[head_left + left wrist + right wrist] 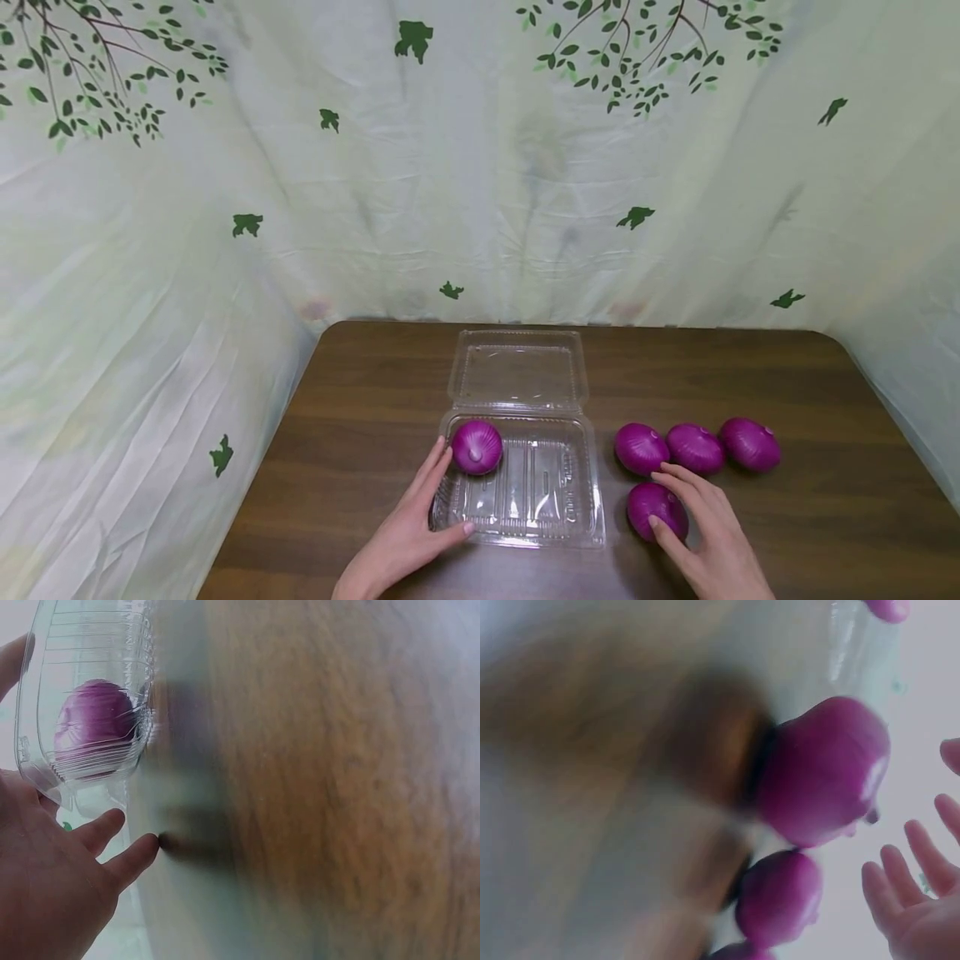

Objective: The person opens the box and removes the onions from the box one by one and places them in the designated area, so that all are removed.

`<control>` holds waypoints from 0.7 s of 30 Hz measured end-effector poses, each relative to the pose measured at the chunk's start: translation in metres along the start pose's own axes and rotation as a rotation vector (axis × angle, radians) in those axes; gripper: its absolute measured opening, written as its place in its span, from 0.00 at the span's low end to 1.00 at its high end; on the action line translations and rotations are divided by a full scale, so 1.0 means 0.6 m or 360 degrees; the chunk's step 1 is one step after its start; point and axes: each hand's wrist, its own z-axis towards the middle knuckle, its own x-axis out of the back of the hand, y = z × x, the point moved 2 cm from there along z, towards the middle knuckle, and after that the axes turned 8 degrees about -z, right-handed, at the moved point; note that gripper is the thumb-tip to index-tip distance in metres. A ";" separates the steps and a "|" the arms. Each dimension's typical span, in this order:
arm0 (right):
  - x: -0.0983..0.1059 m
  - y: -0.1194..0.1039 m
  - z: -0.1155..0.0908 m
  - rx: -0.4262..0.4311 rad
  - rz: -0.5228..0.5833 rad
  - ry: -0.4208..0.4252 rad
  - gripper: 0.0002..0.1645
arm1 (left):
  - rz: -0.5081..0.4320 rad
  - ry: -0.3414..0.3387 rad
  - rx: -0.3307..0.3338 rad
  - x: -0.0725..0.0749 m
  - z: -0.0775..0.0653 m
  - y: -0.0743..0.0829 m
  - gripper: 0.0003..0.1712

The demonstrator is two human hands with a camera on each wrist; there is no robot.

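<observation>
A clear plastic clamshell container [525, 492] lies open on the table, lid [517, 367] folded back toward the wall. One red onion [477, 447] sits in its back left corner. My left hand [408, 525] rests at the container's left side, fingers extended along the rim and thumb by the front left corner; the left wrist view shows this hand [52, 862] beside the clear wall. To the right, my right hand [708, 529] reaches over another red onion [651, 510] with fingers spread. In the right wrist view that hand [922, 900] appears apart from the onion [825, 772].
Behind the right hand, three more red onions stand in a row: a left one [641, 448], a middle one [695, 447] and a right one [750, 443]. The brown wooden table [360, 400] ends at a leaf-patterned curtain [487, 208] at the back.
</observation>
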 end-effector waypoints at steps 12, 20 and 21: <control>-0.051 -0.065 0.037 -0.0151 0.0432 -0.0186 0.34 | 0.0023 0.0002 -0.0019 0.000 -0.002 0.001 0.59; -0.079 -0.116 0.065 -0.0108 0.0591 -0.0190 0.33 | 0.0001 0.0003 -0.0013 -0.002 0.000 0.000 0.59; -0.084 -0.122 0.068 -0.0104 0.0608 -0.0195 0.34 | 0.0001 0.0004 -0.0015 -0.002 0.001 0.001 0.59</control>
